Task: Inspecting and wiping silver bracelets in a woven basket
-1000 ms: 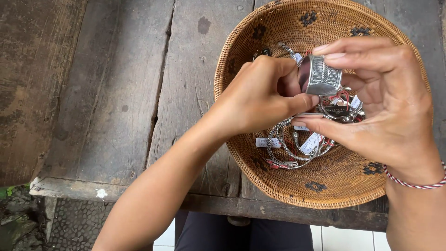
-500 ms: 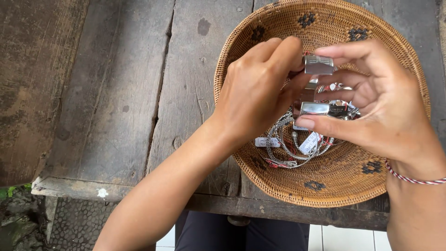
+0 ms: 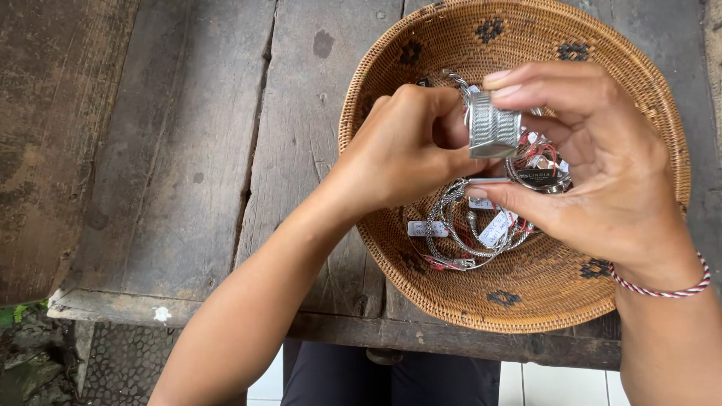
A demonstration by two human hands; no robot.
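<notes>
Hands pinch a wide ribbed silver cuff bracelet (image 3: 494,135) above the round woven rattan basket (image 3: 451,301) on the weathered wooden counter (image 3: 188,150): left hand (image 3: 410,150) gripping its near edge, right hand (image 3: 594,165) clasping top and bottom. Fingers hide much of the cuff; tangled silver bangles with paper tags (image 3: 466,233) lie partly covered beneath.

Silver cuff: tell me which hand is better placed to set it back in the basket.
Probably the right hand: its fingers pinch the silver cuff top and bottom above the woven basket. The left hand only touches its side.
</notes>
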